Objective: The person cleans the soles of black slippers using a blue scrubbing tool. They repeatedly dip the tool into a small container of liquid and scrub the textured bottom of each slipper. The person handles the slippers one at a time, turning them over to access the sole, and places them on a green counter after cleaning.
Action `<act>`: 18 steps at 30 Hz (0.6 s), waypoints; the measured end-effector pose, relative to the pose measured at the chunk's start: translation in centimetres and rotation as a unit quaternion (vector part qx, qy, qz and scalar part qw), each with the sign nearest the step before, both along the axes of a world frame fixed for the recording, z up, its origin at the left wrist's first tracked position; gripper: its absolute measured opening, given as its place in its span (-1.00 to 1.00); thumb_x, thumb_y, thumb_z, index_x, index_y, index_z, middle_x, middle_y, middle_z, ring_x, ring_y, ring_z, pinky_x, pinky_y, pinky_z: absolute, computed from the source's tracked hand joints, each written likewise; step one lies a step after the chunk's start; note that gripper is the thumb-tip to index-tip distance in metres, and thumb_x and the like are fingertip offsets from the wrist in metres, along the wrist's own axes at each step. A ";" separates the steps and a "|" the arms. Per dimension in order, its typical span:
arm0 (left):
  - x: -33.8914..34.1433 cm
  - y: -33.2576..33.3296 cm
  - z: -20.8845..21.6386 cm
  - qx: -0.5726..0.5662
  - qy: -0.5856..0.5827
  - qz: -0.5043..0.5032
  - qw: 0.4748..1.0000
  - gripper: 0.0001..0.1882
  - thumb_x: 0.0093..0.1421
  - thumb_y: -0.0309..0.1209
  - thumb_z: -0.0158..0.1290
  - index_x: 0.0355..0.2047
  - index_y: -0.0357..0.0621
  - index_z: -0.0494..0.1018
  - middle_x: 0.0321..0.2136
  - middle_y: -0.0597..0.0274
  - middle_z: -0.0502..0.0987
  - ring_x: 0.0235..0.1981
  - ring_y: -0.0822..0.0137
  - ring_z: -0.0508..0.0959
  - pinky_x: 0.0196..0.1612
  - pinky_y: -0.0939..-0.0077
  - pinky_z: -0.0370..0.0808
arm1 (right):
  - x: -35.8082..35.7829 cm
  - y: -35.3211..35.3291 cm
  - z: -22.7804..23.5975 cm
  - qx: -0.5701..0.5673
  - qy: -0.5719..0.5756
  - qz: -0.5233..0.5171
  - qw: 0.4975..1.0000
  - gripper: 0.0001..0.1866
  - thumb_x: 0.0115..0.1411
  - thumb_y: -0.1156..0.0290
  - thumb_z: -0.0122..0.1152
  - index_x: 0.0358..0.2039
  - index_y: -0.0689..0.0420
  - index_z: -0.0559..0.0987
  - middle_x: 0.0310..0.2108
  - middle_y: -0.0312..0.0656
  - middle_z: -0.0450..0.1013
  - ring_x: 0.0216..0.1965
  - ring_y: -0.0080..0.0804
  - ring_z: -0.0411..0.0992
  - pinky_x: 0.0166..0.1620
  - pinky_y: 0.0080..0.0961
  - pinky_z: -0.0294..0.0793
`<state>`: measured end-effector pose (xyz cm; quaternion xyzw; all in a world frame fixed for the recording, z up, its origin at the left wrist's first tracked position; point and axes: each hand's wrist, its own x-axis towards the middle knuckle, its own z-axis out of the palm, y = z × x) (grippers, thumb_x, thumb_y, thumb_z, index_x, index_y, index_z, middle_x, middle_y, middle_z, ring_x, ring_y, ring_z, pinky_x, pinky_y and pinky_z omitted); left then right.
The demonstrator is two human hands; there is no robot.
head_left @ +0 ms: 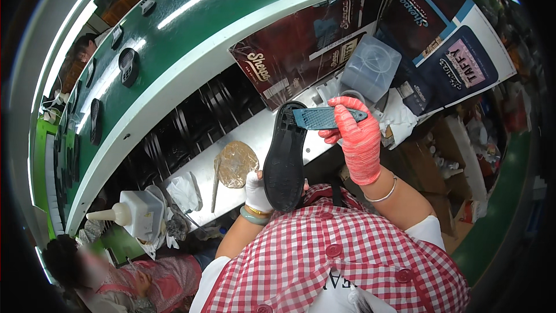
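Note:
A black shoe sole (284,165) is held upright in front of my chest, its inner side facing me. My left hand (256,192), in a white glove, grips it by the lower end. My right hand (357,139), in a pinkish-red knitted glove, is closed around the handle of a flat blue-grey brush (315,118) with a patterned face. The brush's wide head overlaps the upper part of the sole. Whether it presses on the sole or only hangs over it, I cannot tell.
A round brownish disc (238,164) and a thin stick (216,184) lie on the metal ledge (260,133). A white squeeze bottle (139,214) stands at left, a translucent container (372,66) at right. Beyond, soles (128,66) lie on a green conveyor (174,29). Another person (156,281) sits lower left.

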<state>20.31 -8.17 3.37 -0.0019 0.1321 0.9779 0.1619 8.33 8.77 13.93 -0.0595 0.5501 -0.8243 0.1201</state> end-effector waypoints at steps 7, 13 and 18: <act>-0.1 0.3 0.3 -0.063 0.000 0.002 0.998 -0.20 -0.08 0.04 0.03 0.07 -0.29 0.24 -0.17 -0.27 0.42 -0.17 -0.19 0.46 -0.23 0.08 0.49 | 0.1 0.3 0.5 0.013 -0.012 -0.004 1.000 -0.81 0.24 0.41 0.04 -0.20 0.24 0.46 -0.39 -0.20 0.48 -0.54 -0.55 0.50 -0.52 -0.75 0.45; -0.3 0.4 0.4 -0.062 0.003 0.003 0.998 -0.20 -0.07 0.03 0.04 0.09 -0.28 0.23 -0.17 -0.22 0.43 -0.17 -0.19 0.46 -0.23 0.07 0.51 | 0.1 0.4 -0.1 0.023 -0.026 0.011 0.999 -0.81 0.23 0.42 0.06 -0.22 0.27 0.46 -0.37 -0.20 0.48 -0.57 -0.56 0.48 -0.55 -0.75 0.44; -0.4 0.3 0.2 -0.055 -0.004 0.003 0.998 -0.20 -0.06 0.02 0.05 0.09 -0.28 0.22 -0.16 -0.21 0.42 -0.17 -0.18 0.46 -0.25 0.11 0.52 | 0.6 0.2 0.7 0.072 -0.040 0.041 0.996 -0.82 0.21 0.41 0.08 -0.26 0.25 0.48 -0.46 -0.21 0.48 -0.59 -0.59 0.47 -0.58 -0.74 0.42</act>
